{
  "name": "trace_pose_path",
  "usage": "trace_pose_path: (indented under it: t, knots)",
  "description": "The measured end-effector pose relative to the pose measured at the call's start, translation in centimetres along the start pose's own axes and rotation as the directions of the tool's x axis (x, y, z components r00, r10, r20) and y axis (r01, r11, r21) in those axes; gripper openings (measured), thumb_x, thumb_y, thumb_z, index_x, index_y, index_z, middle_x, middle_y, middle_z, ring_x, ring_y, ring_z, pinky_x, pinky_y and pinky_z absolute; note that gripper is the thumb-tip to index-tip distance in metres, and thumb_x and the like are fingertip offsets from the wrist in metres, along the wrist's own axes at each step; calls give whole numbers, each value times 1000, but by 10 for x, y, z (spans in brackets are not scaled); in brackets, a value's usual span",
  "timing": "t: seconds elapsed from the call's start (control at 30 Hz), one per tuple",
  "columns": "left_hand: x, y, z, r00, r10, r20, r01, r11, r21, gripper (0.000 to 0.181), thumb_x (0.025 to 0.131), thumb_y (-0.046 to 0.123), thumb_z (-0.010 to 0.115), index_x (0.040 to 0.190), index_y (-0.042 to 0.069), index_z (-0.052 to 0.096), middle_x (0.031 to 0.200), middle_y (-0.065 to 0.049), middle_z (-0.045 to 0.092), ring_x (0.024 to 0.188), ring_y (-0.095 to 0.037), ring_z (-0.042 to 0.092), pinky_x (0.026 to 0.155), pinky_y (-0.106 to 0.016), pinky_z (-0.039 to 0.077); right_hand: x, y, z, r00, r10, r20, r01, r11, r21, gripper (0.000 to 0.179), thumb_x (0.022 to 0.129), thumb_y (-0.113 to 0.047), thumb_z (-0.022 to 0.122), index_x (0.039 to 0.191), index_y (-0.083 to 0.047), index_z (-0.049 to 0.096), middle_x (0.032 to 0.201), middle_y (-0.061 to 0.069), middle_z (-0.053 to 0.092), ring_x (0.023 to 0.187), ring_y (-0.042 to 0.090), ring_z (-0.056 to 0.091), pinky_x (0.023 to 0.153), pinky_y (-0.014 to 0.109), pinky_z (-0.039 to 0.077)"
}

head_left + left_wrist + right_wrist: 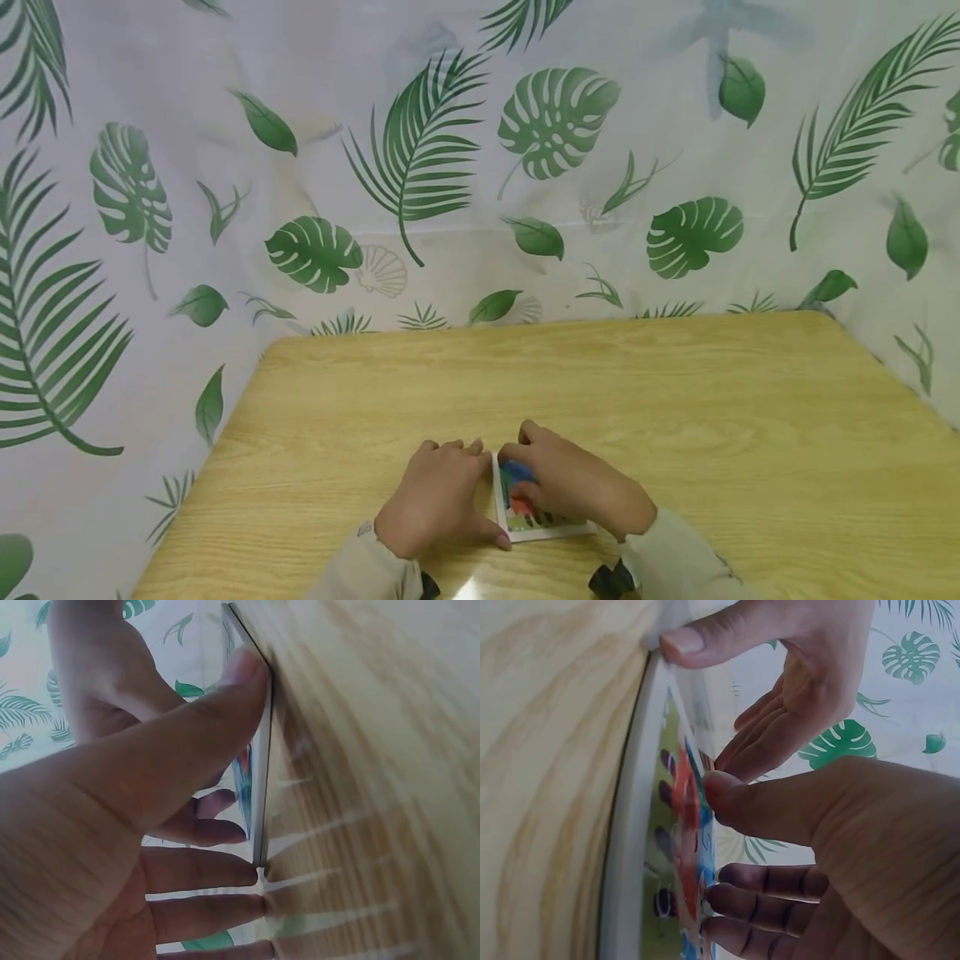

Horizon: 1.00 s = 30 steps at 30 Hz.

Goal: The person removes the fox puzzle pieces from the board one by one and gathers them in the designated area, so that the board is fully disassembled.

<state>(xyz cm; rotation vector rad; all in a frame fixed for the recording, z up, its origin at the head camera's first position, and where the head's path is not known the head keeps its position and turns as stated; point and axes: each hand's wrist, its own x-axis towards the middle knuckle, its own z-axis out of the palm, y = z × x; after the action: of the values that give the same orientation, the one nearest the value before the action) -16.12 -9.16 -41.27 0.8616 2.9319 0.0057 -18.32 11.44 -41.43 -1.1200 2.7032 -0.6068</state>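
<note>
A small flat picture board (pixel 551 531) with a white border and a colourful printed picture lies on the wooden table. My left hand (pixel 442 498) is at its left side: the thumb touches the near left corner, and the fingertips reach the table by the board's edge in the left wrist view. Over the picture, my right hand (pixel 573 479) bends down. Its thumb and fingertips touch the picture (pixel 686 825), spaced apart, in the right wrist view. Whether a loose piece lies under those fingertips is hidden. The right hand covers much of the board's far right part.
The light wooden table (pixel 525 383) reaches back to a white cloth (pixel 465 292) printed with green leaves, which hangs behind and at both sides. Black devices (pixel 611 581) sit at the wrists under pale sleeves (pixel 678 554).
</note>
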Motion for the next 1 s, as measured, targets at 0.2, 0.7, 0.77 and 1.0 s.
trace_pose_path:
  t: [0.2,0.7,0.77,1.0]
  knots:
    - [0,0,0,1000,-5,14,5,1000,-4,100,66,83,76,138,14,67,145,-8,61,128,-32,61,98,-52,51,1,3,3,1000,-16,-12,15,999,-38,31,94,-17,78,123,-11,68,100,1,48,78,11,46,68,26,46]
    - [-4,3,-6,996,-44,72,47,998,-42,102,67,78,79,146,15,61,151,-9,55,137,-35,54,102,-62,48,7,0,3,999,28,20,-28,1000,1,34,94,-16,78,126,-9,66,102,3,51,76,12,49,68,28,49]
    - [-3,3,-6,996,-46,74,49,998,-42,102,67,78,79,146,15,62,152,-8,55,137,-34,54,102,-62,48,10,0,2,997,50,50,-53,997,48,35,93,-14,78,125,-8,64,104,5,52,76,14,51,68,30,50]
    - [-3,3,-3,998,-35,52,38,998,-47,102,67,78,80,144,14,64,150,-9,56,135,-35,55,99,-61,50,17,2,-2,984,111,139,-137,972,189,36,90,-5,80,118,-11,58,105,10,48,81,21,51,68,34,48]
